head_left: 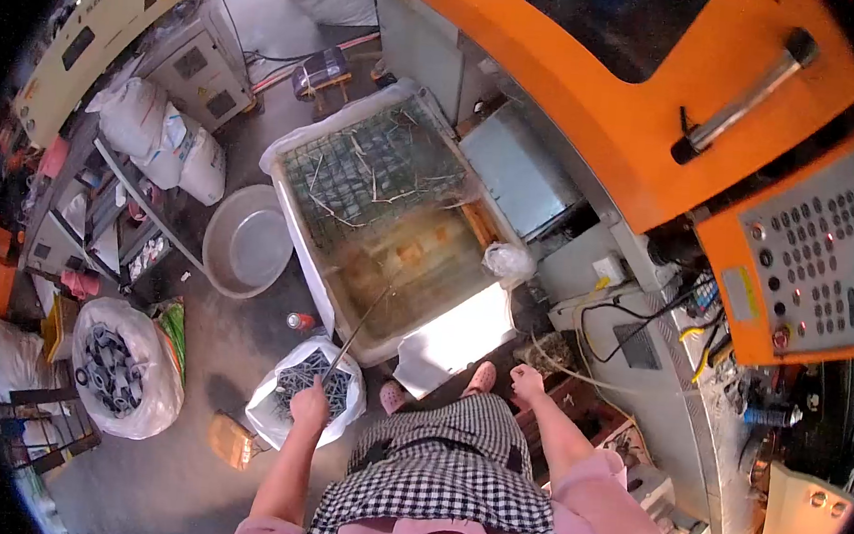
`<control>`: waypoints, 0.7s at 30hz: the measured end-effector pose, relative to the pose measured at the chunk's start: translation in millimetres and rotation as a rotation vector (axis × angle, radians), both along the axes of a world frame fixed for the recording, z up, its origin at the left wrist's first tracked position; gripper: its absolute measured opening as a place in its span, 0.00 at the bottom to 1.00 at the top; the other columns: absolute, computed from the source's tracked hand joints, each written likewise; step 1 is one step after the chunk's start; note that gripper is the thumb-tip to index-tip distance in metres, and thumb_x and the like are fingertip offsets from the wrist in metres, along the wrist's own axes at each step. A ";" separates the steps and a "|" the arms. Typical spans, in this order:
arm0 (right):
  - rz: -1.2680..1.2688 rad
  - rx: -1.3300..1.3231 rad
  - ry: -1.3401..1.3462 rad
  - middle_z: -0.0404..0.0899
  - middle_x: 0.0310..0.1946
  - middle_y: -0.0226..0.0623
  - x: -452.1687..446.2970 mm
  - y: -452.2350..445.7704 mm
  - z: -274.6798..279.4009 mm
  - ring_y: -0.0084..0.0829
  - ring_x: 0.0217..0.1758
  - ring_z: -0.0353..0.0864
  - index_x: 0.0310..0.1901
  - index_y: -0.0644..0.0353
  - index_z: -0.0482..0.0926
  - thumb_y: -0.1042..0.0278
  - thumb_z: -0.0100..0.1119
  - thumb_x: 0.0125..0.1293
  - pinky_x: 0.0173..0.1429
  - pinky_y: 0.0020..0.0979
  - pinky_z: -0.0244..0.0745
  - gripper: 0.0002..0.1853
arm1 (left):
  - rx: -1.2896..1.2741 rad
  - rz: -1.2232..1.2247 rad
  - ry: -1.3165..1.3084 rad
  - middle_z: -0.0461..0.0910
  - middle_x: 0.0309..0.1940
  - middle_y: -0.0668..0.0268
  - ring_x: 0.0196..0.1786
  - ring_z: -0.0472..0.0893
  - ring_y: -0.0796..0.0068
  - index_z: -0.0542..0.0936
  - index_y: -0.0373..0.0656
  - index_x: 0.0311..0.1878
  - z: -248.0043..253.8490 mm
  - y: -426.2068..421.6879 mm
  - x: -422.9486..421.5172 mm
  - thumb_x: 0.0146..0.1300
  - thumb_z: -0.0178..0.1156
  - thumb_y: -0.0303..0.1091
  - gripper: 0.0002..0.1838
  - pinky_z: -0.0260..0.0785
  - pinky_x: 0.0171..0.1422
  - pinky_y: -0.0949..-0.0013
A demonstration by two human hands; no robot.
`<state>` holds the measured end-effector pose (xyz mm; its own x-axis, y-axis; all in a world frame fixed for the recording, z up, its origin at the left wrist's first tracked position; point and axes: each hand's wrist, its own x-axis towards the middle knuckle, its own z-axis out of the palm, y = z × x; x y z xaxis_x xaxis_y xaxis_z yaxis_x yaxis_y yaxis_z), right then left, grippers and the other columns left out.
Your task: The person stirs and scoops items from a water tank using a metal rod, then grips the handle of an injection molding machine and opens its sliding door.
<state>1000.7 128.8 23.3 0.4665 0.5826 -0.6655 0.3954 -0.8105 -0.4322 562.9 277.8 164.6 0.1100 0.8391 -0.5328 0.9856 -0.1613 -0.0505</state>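
My left hand (311,405) is closed round the near end of a thin rod (355,334). The rod slants up and away over the near left rim of a large white tub (332,305), its far end at the murky water. Below that hand stands a white bag (347,423) of grey parts. My right hand (527,383) is held to the right with its fingers curled; whether anything small is in them is hidden. In the tub's far half lies a dark grid (355,166) with thin sticks across it.
An orange machine (604,55) with a keypad panel (817,260) stands at the right. A round metal basin (248,243), a red can (299,321) and another bag (152,346) of grey parts are on the floor at the left. Cables hang near the right.
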 end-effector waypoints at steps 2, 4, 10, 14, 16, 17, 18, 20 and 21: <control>-0.088 -0.047 -0.026 0.78 0.26 0.39 -5.8 -21.3 14.0 0.29 0.30 0.79 0.32 0.59 0.75 0.62 0.53 0.55 0.35 0.32 0.73 0.09 | 0.015 -0.038 -0.017 0.77 0.26 0.55 0.31 0.78 0.57 0.70 0.43 0.44 7.9 0.7 -2.1 0.57 0.43 0.34 0.14 0.69 0.33 0.56; -0.043 -0.056 -0.143 0.78 0.29 0.41 -13.9 -39.8 30.8 0.34 0.34 0.78 0.31 0.59 0.77 0.63 0.53 0.53 0.39 0.35 0.72 0.09 | 0.010 -0.110 0.001 0.77 0.26 0.55 0.32 0.78 0.59 0.72 0.42 0.41 18.6 1.8 -2.0 0.58 0.42 0.34 0.12 0.69 0.33 0.59; -0.138 -0.171 -0.177 0.78 0.30 0.42 -36.1 -108.1 35.2 0.34 0.35 0.78 0.31 0.58 0.79 0.64 0.53 0.52 0.39 0.34 0.73 0.09 | 0.013 -0.157 0.026 0.78 0.30 0.57 0.35 0.79 0.60 0.77 0.41 0.34 -5.9 13.3 -7.2 0.55 0.46 0.33 0.11 0.71 0.37 0.62; -0.182 -0.105 -0.211 0.78 0.24 0.38 -45.8 -144.9 8.3 0.30 0.25 0.78 0.30 0.60 0.78 0.64 0.54 0.54 0.31 0.31 0.74 0.09 | -0.042 -0.180 0.016 0.78 0.34 0.56 0.38 0.79 0.60 0.79 0.41 0.33 -28.5 16.3 -5.6 0.54 0.47 0.33 0.12 0.71 0.40 0.61; -0.172 -0.039 -0.266 0.77 0.22 0.36 -52.8 -154.3 5.7 0.27 0.23 0.78 0.29 0.61 0.77 0.62 0.55 0.54 0.28 0.30 0.75 0.10 | -0.054 -0.176 -0.020 0.78 0.34 0.56 0.39 0.78 0.59 0.79 0.40 0.34 -28.8 15.2 -4.1 0.54 0.46 0.33 0.13 0.71 0.41 0.61; -0.180 -0.038 -0.269 0.77 0.22 0.36 -54.7 -157.7 4.9 0.27 0.23 0.78 0.29 0.61 0.77 0.62 0.55 0.54 0.28 0.30 0.75 0.10 | -0.052 -0.184 -0.023 0.78 0.34 0.56 0.39 0.78 0.59 0.79 0.40 0.34 -30.3 16.0 -2.3 0.54 0.46 0.33 0.13 0.71 0.41 0.61; -0.214 -0.042 -0.249 0.77 0.22 0.36 -57.0 -159.2 4.8 0.27 0.23 0.78 0.29 0.61 0.77 0.62 0.55 0.54 0.27 0.30 0.75 0.10 | -0.062 -0.195 -0.024 0.78 0.35 0.55 0.39 0.78 0.59 0.79 0.40 0.34 -32.7 16.6 -0.9 0.54 0.46 0.33 0.13 0.71 0.41 0.61; -0.247 -0.042 -0.230 0.77 0.22 0.36 -57.8 -161.2 4.7 0.27 0.23 0.78 0.29 0.61 0.76 0.63 0.55 0.54 0.27 0.30 0.75 0.10 | -0.067 -0.206 -0.026 0.78 0.35 0.55 0.39 0.78 0.58 0.79 0.40 0.35 -35.5 16.1 1.9 0.54 0.45 0.33 0.14 0.71 0.41 0.61; -0.097 -0.026 -0.293 0.77 0.22 0.36 -56.3 -163.2 0.7 0.28 0.23 0.78 0.29 0.61 0.77 0.63 0.55 0.54 0.27 0.30 0.74 0.10 | -0.086 -0.200 -0.033 0.78 0.36 0.55 0.40 0.78 0.58 0.79 0.40 0.36 -35.4 14.7 3.5 0.54 0.45 0.34 0.14 0.70 0.42 0.61</control>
